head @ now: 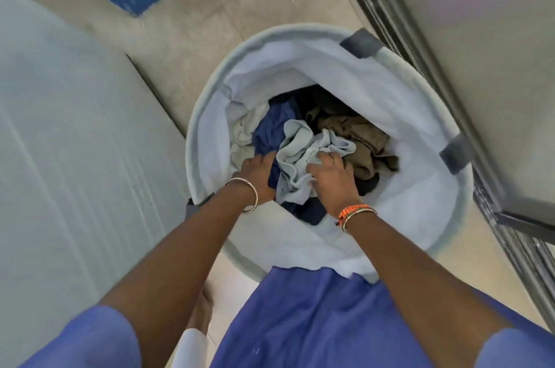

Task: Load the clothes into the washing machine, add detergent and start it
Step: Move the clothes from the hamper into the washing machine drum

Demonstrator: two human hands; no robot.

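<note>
A round white fabric laundry basket [414, 91] with grey handles stands on the floor in front of me. Inside lie a light blue-grey garment [295, 148], a dark blue garment [274, 124], a brown garment [360, 133] and a cream cloth [244, 130]. Both my hands reach down into it. My left hand [258, 175] grips into the dark blue and light garments at their left side. My right hand [333, 178] closes on the light blue-grey garment from the right. The washing machine's opening and the detergent are out of view.
A large white flat surface [69, 142] fills the left side, right beside the basket. A dark metal frame [420, 73] runs diagonally along the right, close to the basket's far rim. Beige floor tiles [186, 16] lie beyond, with a blue band at the wall's foot.
</note>
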